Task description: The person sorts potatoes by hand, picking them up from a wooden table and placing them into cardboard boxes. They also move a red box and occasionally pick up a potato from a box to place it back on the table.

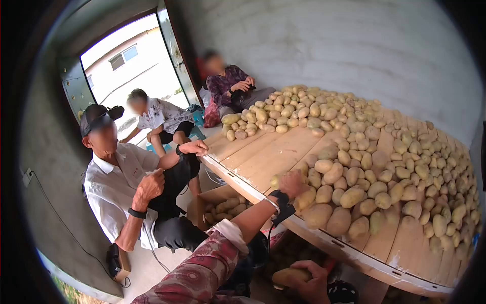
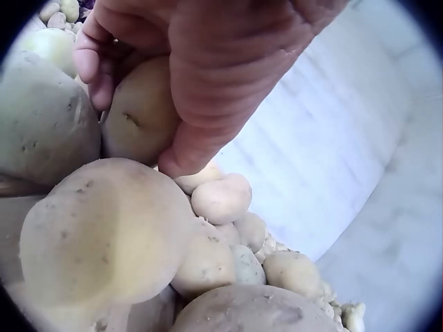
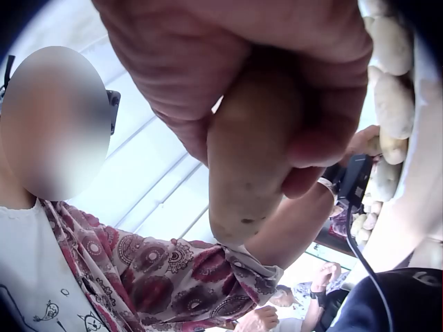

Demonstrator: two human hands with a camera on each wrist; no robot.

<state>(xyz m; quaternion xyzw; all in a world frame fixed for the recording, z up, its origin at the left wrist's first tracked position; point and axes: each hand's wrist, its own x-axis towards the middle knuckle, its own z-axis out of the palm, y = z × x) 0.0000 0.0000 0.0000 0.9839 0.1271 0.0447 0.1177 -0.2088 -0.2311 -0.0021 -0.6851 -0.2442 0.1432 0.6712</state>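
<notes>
In the head view my left hand [image 1: 293, 184] reaches over the table's near edge to the potato pile. Up close in the left wrist view, its thumb and fingers grip a potato [image 2: 138, 117] wedged among others, with a larger pale potato [image 2: 104, 232] just in front. Lower down, below the tabletop, my right hand [image 1: 315, 285] holds an oblong potato [image 1: 291, 277]. The right wrist view shows the fingers curled round that potato [image 3: 249, 159], its lower end sticking out and a small dark spot on it.
Many potatoes [image 1: 354, 197] cover much of the wooden table [image 1: 263, 167]. A box of potatoes [image 1: 199, 207] stands under its left edge. A person in a white shirt [image 1: 121, 177] sits at the left; two more people sit near the doorway. Cables hang from the wrist straps.
</notes>
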